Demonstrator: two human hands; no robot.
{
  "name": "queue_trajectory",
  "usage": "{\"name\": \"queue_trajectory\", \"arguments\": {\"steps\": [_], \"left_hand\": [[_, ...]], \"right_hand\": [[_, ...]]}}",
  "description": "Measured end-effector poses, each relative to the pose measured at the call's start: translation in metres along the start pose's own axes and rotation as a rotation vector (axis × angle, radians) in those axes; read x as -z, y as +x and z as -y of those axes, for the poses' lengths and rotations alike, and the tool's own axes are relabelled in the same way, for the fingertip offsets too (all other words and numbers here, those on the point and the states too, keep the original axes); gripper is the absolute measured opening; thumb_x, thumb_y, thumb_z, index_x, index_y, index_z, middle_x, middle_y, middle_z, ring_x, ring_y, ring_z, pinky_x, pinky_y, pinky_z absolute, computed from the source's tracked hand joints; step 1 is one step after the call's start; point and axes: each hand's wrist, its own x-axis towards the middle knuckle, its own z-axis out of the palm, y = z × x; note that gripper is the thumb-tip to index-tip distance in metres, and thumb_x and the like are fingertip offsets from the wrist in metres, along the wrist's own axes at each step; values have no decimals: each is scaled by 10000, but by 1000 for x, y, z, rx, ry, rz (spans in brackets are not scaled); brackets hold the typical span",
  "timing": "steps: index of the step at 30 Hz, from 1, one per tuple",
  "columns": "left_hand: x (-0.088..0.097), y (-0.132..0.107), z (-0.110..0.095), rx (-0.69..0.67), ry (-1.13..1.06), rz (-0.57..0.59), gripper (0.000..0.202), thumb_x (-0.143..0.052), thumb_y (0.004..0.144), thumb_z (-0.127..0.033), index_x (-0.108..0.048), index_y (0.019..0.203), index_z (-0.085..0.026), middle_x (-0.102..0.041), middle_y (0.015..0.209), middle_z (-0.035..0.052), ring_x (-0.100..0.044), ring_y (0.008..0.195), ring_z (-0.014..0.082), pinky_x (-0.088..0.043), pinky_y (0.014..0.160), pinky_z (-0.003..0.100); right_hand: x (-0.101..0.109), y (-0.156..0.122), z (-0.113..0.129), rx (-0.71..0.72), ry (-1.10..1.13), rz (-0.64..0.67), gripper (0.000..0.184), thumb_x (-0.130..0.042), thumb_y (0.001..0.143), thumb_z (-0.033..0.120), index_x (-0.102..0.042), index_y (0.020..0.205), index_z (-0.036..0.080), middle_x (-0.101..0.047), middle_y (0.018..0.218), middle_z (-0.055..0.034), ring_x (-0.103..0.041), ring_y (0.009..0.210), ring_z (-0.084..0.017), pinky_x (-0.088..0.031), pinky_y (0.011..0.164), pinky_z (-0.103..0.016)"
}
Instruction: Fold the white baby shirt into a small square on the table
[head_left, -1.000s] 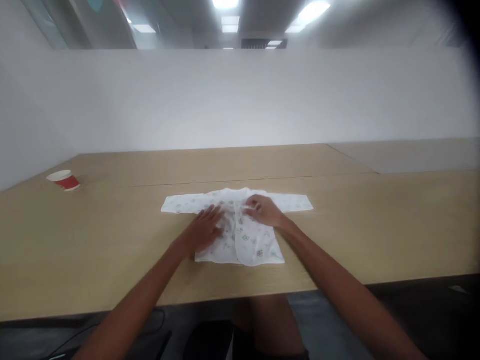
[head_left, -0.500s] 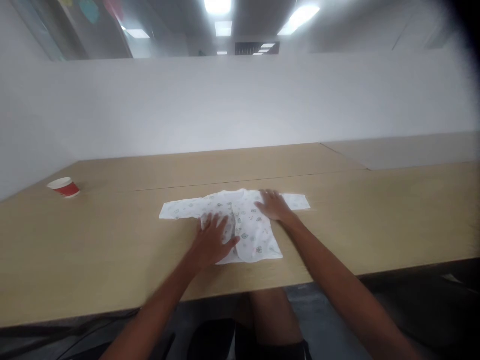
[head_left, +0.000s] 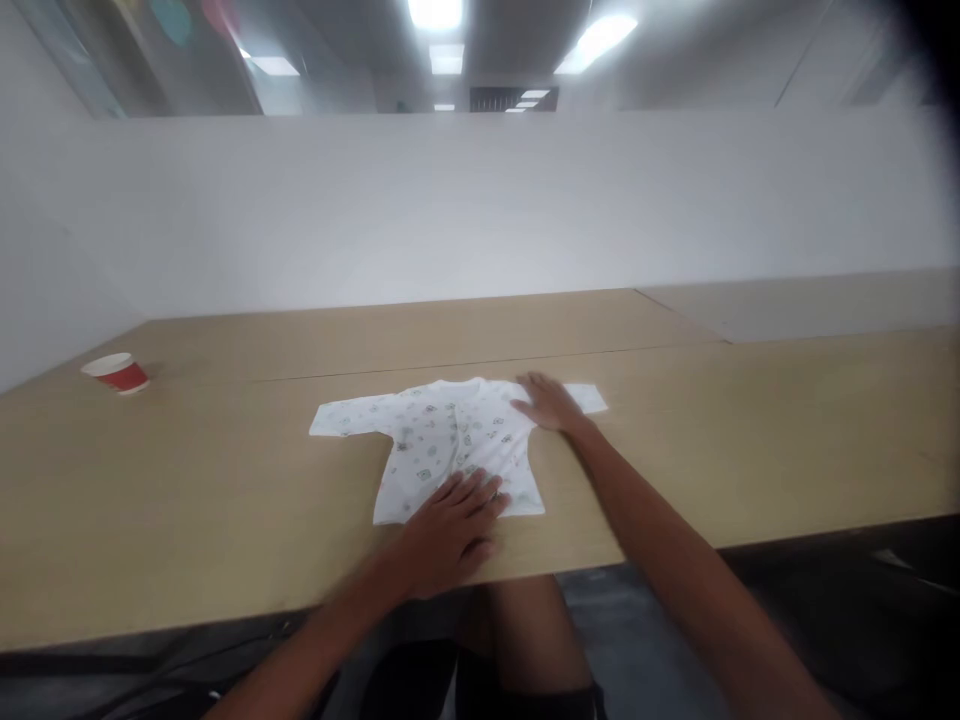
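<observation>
- So your white printed baby shirt [head_left: 420,452] is lying flat on the wooden table [head_left: 187,510], neckline away from you, hem toward you and near the front edge.
- Your left hand [head_left: 454,525] is palm-down over the lower front and hem, fingers spread. Not pinching anything as far as I can see, just resting on fabric.
- Your right hand [head_left: 550,403] is also flat, laid over the shoulder where the right-side sleeve [head_left: 590,398] starts. No clench there either.
- Biggest risk imo: drag that left palm sideways and the front overlap could skew or bunch, since thin-looking cloth tends to follow skin.
- If your right hand lifts while the left is pulling, the whole shirt might slide or twist, because nothing else is pinning it.
- Press too hard at the shoulder and you could leave a crease under your fingers; I can't tell what the cloth looks like underneath.
- The red-and-white paper cup [head_left: 120,376] is well off to your left, so knocking it would take a pretty wide swing.
</observation>
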Motion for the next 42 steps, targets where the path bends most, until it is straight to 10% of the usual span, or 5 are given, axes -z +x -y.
{"name": "queue_trajectory", "arguments": {"steps": [14, 18, 28, 36, 42], "left_hand": [[-10, 26, -51, -145, -209, -54, 610, -393, 1011, -454, -249, 1553, -214, -233, 1607, 57, -148, 1517, 236, -129, 1285, 467], [4, 20, -38, -125, -300, -71, 476, -417, 1007, -342, -411, 1467, -222, -420, 1517, 41, -333, 1450, 178, -282, 1252, 365], [-4, 2, 0, 86, -37, -137, 509, -455, 986, -386, -431, 1464, -212, -288, 1588, 52, -160, 1515, 225, -215, 1272, 462], [-3, 13, -9, 146, 1, -82, 547, -418, 997, -383, -364, 1504, -186, -263, 1597, 65, -142, 1517, 242, -186, 1271, 508], [-5, 2, -27, 54, 23, -1, 555, -336, 1028, -334, -214, 1560, -236, -138, 1631, 19, -31, 1530, 222, -107, 1276, 529]], "right_hand": [[4, -6, -4, -70, -32, 38, 707, -269, 1015, 599, -242, 1578, 173, -180, 1600, -118, -157, 1492, -291, -161, 1218, -425], [7, -9, -1, -69, -15, 25, 676, -326, 1006, 579, -307, 1555, 185, -212, 1590, -123, -195, 1481, -304, -191, 1212, -448], [4, -14, 38, 108, 108, -263, 576, -521, 952, 462, -469, 1448, 173, -373, 1509, -132, -329, 1413, -303, -272, 1178, -458], [9, -32, 106, 428, 476, -235, 99, -677, 832, 258, -646, 800, 170, -617, 820, -10, -544, 756, -120, -414, 710, -240], [2, -32, 110, 428, 580, -96, 92, -636, 879, 223, -685, 824, 168, -623, 751, 12, -504, 667, -88, -361, 650, -217]]}}
